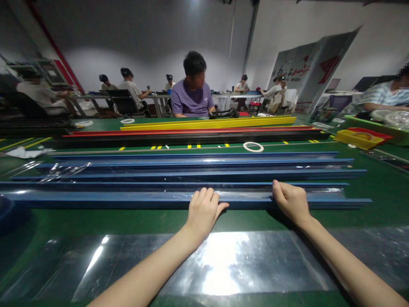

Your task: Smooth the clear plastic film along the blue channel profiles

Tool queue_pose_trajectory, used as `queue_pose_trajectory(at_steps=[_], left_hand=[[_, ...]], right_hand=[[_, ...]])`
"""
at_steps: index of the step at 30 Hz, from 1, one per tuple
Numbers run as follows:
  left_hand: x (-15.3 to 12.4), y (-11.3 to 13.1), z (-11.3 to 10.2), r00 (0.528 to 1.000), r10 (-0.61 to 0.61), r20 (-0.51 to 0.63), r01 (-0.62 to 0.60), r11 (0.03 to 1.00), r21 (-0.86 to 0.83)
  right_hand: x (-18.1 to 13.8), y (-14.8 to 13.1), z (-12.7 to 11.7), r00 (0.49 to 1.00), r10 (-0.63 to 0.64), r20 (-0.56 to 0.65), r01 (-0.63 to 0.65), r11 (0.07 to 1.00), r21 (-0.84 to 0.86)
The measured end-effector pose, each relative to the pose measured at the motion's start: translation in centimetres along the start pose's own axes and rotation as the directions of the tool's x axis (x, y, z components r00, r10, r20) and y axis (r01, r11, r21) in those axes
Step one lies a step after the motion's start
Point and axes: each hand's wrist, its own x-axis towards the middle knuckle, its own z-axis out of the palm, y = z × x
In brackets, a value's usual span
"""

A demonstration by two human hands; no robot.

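Nearest to me lies a long blue plastic channel rail, with clear film along its inside. My left hand rests on its front wall near the middle, fingers curled over the edge and thumb stretched to the right. Further right, my right hand is closed in a fist at the same rail, thumb uppermost. What its fingers hold, if anything, is hidden. A wide sheet of clear plastic film lies flat on the green table below both forearms.
Several more blue rails lie behind, parallel. Beyond them are a white tape ring, dark and red rails and yellow rails. A yellow tray stands at right. A person in a purple shirt sits opposite.
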Motion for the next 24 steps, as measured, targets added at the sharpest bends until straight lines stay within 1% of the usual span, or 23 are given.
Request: queue_pose_trajectory(at_steps=[4,17,24], left_hand=[[-0.01,0.0,-0.02,1.0,0.001,0.004,-0.001,1.0,0.002],[0.03,0.01,-0.04,1.0,-0.004,0.012,0.004,1.0,-0.004],[0.12,0.02,0.06,1.0,0.002,0.012,-0.002,1.0,0.0]], right_hand=[[0.04,-0.02,-0.05,0.999,0.038,0.011,-0.038,0.999,0.035],[0.03,0.04,-0.11,0.997,0.07,0.034,-0.072,0.996,0.058],[0.13,0.27,-0.95,0.992,0.119,0.049,-0.125,0.983,0.133]])
